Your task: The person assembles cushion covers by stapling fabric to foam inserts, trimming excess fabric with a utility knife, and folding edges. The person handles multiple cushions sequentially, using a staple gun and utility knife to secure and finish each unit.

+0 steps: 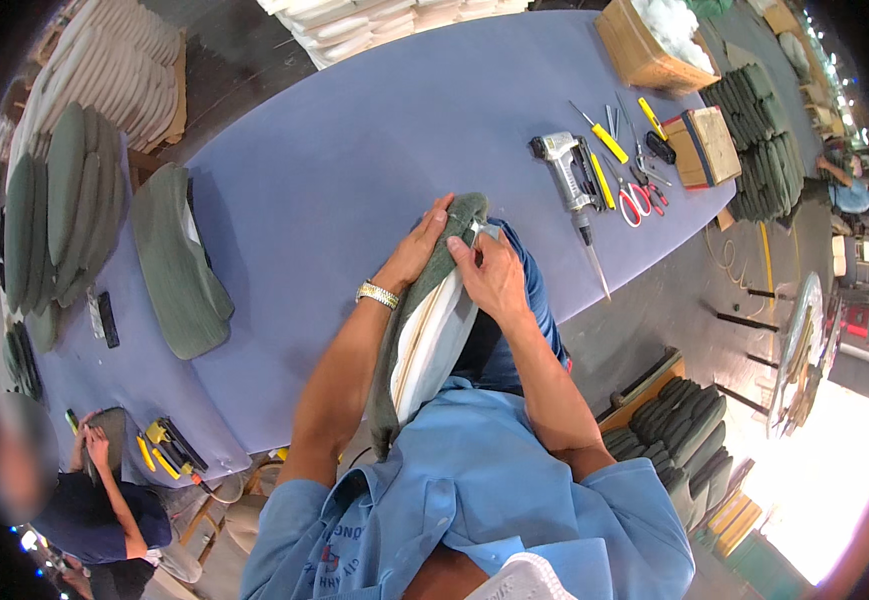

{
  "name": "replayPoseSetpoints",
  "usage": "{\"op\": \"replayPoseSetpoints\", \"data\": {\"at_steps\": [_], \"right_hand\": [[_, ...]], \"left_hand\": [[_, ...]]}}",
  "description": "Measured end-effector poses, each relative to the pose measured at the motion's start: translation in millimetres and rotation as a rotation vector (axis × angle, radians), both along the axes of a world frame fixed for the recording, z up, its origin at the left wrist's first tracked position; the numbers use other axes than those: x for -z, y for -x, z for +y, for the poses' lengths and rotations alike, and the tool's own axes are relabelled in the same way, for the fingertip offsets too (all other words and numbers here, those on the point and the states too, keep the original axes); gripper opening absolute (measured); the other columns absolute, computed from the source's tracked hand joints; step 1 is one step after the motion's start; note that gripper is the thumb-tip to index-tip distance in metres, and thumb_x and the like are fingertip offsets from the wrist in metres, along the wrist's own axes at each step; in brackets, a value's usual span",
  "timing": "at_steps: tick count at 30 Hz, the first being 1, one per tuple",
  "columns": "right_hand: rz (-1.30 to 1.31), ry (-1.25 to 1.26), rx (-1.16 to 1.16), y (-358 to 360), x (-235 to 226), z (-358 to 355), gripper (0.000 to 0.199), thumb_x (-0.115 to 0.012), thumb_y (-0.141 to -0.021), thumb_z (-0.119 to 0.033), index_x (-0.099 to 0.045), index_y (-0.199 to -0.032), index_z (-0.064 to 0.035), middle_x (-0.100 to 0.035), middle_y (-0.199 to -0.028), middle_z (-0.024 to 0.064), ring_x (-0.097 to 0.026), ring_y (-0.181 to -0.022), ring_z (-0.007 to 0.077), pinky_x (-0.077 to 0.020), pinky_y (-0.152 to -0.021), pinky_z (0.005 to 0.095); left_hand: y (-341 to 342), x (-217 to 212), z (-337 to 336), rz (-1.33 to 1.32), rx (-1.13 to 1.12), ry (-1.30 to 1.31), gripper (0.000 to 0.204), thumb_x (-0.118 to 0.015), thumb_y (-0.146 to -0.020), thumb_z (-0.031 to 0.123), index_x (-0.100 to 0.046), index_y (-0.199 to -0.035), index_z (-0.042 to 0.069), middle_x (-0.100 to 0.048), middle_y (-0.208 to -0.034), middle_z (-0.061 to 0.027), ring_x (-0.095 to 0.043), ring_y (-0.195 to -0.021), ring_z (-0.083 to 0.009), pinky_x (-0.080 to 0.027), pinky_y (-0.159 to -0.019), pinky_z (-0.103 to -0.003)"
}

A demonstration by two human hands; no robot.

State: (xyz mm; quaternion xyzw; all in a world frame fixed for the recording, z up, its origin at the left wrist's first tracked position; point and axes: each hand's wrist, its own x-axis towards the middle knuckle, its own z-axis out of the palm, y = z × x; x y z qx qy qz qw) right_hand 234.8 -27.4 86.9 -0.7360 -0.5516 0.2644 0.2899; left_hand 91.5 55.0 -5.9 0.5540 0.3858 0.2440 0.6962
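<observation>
A curved padded panel (429, 325) rests against my body and lap, tilted up toward the table edge. Dark green ribbed fabric covers its outer side, while a white inner face with a tan strip shows along the other. My left hand (416, 248) is pressed along the fabric near the panel's upper end, steadying it with the fingers together; a gold watch (377, 295) is on that wrist. With thumb and bent fingers, my right hand (494, 278) grips the fabric edge at the same end. Its fingertips are partly hidden.
On the blue-covered table (334, 150) lie a staple gun (566, 170), red-handled scissors (634, 203), screwdrivers and pliers. A finished green panel (179, 262) lies to the left, beside stacked ones (79, 200). A box of white stuffing (654, 50) stands far right. A co-worker (104, 510) works at lower left.
</observation>
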Motion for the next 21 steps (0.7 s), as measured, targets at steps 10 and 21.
{"op": "replayPoseSetpoints", "data": {"at_steps": [10, 21], "right_hand": [[0.485, -0.191, -0.004, -15, 53, -2, 0.039, -0.055, -0.108, -0.027, -0.057, -0.082, 0.002, -0.05, -0.074, 0.01, -0.046, -0.075, 0.024, -0.0417, -0.073, 0.0387], [0.574, -0.118, 0.026, -15, 57, -8, 0.032, -0.054, -0.108, -0.021, -0.061, -0.087, 0.0018, -0.054, -0.083, 0.0107, -0.048, -0.079, 0.0215, -0.0426, -0.075, 0.037]], "left_hand": [[0, -20, -5, 0.159, 0.128, -0.135, 0.067, -0.024, -0.112, 0.046, -0.02, -0.163, 0.002, -0.014, -0.169, -0.0252, -0.006, -0.159, -0.0365, -0.006, -0.129, -0.041], [-1, -65, -25, 0.399, 0.167, -0.163, 0.085, -0.04, -0.106, 0.054, -0.011, -0.161, -0.004, -0.012, -0.167, -0.0307, -0.008, -0.156, -0.0483, -0.018, -0.121, -0.064]]}}
